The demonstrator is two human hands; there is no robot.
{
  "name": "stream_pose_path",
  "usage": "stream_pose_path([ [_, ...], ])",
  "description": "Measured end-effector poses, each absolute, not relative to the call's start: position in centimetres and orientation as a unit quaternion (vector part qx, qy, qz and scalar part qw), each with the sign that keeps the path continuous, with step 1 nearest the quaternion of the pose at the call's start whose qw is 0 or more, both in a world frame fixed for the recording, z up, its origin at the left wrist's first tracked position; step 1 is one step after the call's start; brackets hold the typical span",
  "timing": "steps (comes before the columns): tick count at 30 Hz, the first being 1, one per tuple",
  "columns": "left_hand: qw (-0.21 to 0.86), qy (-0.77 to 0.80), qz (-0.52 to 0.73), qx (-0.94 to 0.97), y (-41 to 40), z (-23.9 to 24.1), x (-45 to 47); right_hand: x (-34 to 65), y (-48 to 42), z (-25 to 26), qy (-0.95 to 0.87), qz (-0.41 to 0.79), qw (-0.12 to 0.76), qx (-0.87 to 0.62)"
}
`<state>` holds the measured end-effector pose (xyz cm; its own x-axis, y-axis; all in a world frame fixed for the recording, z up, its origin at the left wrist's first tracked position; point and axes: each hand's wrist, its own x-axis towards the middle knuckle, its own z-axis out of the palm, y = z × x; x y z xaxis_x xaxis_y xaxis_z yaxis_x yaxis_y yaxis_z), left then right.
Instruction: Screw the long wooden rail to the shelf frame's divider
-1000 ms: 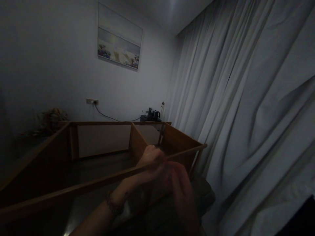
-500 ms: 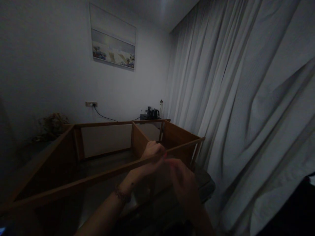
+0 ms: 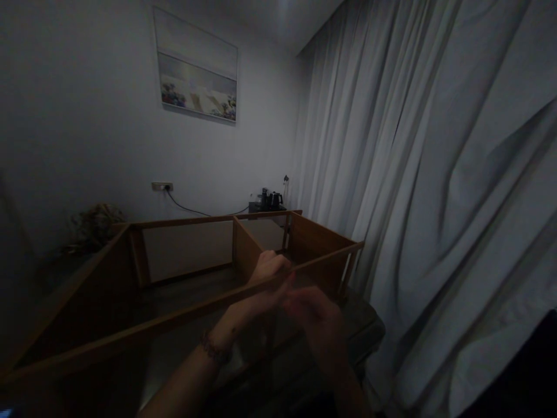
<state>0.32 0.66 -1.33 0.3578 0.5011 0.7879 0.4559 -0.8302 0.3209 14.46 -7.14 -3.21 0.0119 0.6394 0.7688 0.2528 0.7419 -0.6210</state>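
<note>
A wooden frame with open compartments lies in front of me, its long front rail (image 3: 183, 316) running across the view. My left hand (image 3: 267, 281) wraps around this rail near the middle divider (image 3: 247, 241), fingers behind it and thumb in front. A beaded bracelet (image 3: 215, 348) circles the left wrist. Just right of the left thumb, my right hand (image 3: 317, 319) is held below the rail with its fingers curled together in a pinch. Blur and dim light hide whatever the right fingers may hold.
Pale curtains (image 3: 369, 145) hang along the right side. Against the back wall, a black kettle (image 3: 275, 200) stands on a dark small table. A dried plant (image 3: 98, 223) is at the left. The wall socket (image 3: 162, 186) has a cable plugged in.
My right hand has shifted slightly left and down, closer beneath the left thumb. The left hand keeps its hold on the rail.
</note>
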Motion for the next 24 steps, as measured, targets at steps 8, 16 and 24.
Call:
stream_pose_path([
  [8,0.042,0.291,0.494,0.818,-0.6,-0.6,0.4,12.9,-5.1,-3.0,-0.637,-0.066,0.701,-0.315],
  [16,0.024,0.286,0.485,0.826,0.2,-0.7,0.4,12.8,-6.5,-3.8,-0.568,0.235,0.679,-0.401],
  [24,0.025,0.291,0.483,0.825,-1.7,0.3,0.2,14.9,-8.1,-4.0,-0.706,-0.032,0.613,-0.354],
])
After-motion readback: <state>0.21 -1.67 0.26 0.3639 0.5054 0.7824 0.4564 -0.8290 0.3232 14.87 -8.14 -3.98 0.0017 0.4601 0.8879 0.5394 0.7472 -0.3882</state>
